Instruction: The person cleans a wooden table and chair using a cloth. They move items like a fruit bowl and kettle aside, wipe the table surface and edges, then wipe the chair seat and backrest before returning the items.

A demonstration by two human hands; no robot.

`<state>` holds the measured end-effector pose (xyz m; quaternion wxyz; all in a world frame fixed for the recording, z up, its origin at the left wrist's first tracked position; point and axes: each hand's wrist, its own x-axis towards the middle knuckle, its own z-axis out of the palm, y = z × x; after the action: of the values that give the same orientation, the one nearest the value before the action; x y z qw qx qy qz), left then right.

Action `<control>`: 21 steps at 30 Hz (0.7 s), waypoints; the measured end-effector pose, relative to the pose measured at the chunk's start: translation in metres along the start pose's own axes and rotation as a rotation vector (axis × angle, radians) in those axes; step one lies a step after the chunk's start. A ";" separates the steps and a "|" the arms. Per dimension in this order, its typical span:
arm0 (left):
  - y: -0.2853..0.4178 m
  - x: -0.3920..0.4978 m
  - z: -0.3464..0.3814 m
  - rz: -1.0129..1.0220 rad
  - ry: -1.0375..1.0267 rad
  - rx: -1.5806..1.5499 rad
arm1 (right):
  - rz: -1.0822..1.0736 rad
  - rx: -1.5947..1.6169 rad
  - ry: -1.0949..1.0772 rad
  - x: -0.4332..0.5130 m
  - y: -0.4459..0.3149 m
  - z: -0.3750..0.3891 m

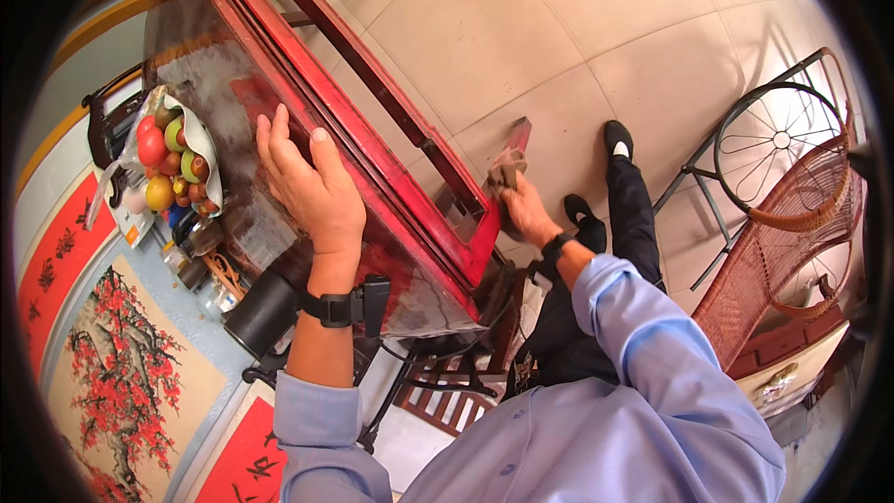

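Note:
My left hand (311,188), fingers spread, is over the top of a red wooden table (482,244); whether the palm touches the surface I cannot tell. It holds nothing that I can see. Down by the table's near corner and leg, my right hand (529,208) grips a crumpled brownish rag (504,173). Part of the rag lies against the red wood, and the fingers are partly hidden behind it. Left of my left hand, a pale bowl (211,154) of mixed fruit (157,147) stands on the tabletop, with clear plastic around one side.
Beside the bowl are jars (202,236) and a black cylindrical container (260,314). A dark cable (447,356) hangs near the table's end, by a slatted wooden seat (447,406). A wicker chair (782,223) stands at right on the tiled floor (517,35). A blossom painting (126,370) hangs at left.

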<state>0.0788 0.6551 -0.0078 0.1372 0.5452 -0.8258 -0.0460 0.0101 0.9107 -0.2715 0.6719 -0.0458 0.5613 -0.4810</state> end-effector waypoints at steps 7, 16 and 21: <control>0.002 -0.003 0.001 -0.015 0.000 0.060 | 0.086 0.171 -0.173 -0.112 -0.055 0.027; 0.002 -0.003 0.000 -0.034 -0.009 0.038 | -0.268 -0.208 -0.116 -0.044 -0.075 0.032; 0.005 -0.003 -0.002 -0.023 -0.010 0.025 | -0.464 -0.456 -0.204 -0.010 -0.099 0.037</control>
<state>0.0762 0.6596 -0.0057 0.1256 0.5562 -0.8205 -0.0401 -0.0189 0.8472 -0.1911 0.5698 -0.3689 0.5590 -0.4761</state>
